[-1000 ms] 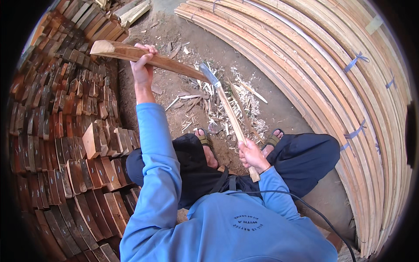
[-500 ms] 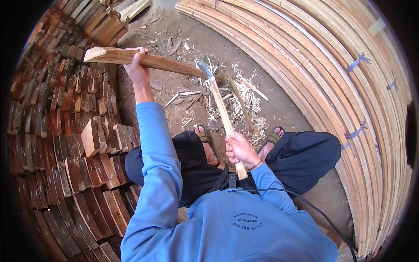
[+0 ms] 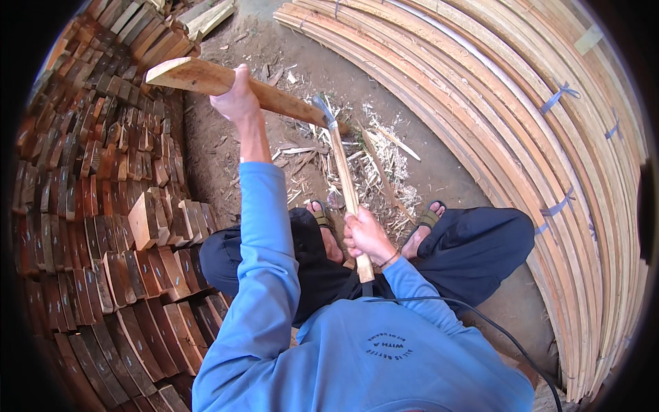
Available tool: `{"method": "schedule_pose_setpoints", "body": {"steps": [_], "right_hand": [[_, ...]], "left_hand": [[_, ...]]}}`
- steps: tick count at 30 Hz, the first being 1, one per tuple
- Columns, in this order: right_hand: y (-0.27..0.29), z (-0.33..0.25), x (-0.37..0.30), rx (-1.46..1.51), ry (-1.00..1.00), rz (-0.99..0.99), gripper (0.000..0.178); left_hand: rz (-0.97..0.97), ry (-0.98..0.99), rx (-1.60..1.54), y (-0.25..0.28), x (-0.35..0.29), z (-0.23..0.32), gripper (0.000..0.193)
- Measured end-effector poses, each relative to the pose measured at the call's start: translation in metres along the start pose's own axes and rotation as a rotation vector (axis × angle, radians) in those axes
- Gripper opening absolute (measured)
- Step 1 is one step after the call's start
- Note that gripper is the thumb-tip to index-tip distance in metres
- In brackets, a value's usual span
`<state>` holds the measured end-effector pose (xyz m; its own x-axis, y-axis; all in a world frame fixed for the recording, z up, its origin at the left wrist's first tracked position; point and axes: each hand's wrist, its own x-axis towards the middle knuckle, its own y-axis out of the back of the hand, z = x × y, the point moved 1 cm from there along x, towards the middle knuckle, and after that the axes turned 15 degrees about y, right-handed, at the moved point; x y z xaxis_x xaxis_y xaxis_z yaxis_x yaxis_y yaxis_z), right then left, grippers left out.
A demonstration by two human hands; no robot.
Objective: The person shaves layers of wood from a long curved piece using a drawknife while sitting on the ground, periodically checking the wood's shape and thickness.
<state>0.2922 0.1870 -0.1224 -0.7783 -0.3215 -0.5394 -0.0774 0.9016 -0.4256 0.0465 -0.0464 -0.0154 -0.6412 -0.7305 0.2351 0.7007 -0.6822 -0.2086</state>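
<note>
My left hand (image 3: 238, 99) is closed round a thick wooden board (image 3: 189, 74), whose upper end is cut to a slanted point. The board slopes down to the right, its lower end near the shavings on the ground. Wrapped round the pale wooden handle of a hatchet (image 3: 343, 172) is my right hand (image 3: 366, 235). The hatchet's metal head (image 3: 322, 108) lies against the board's lower part, or just over it; which one I cannot tell.
Stacked reddish-brown timber pieces (image 3: 89, 206) rise along the left. Long pale planks (image 3: 480, 103), tied with bluish straps, curve along the right. Wood shavings (image 3: 384, 161) litter the dirt between my sandalled feet (image 3: 322, 220). A black cable (image 3: 480, 323) runs past my right side.
My left hand has moved right, and the board's pointed end has shifted up and right, making it slope more steeply. The hatchet handle has swung slightly left with my right hand.
</note>
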Motion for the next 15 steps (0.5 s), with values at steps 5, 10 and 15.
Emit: {"method": "schedule_pose_setpoints", "body": {"steps": [5, 10, 15], "right_hand": [[0.025, 0.023, 0.018, -0.124, 0.043, 0.031, 0.004], [0.072, -0.023, 0.01, -0.055, -0.017, -0.085, 0.02], [0.056, -0.014, 0.017, -0.093, 0.023, -0.053, 0.023]], "left_hand": [[-0.262, 0.088, -0.093, -0.023, -0.03, 0.013, 0.04], [-0.568, 0.097, 0.106, -0.019, -0.018, 0.034, 0.029], [-0.542, 0.03, -0.048, -0.047, -0.01, 0.016, 0.02]]}}
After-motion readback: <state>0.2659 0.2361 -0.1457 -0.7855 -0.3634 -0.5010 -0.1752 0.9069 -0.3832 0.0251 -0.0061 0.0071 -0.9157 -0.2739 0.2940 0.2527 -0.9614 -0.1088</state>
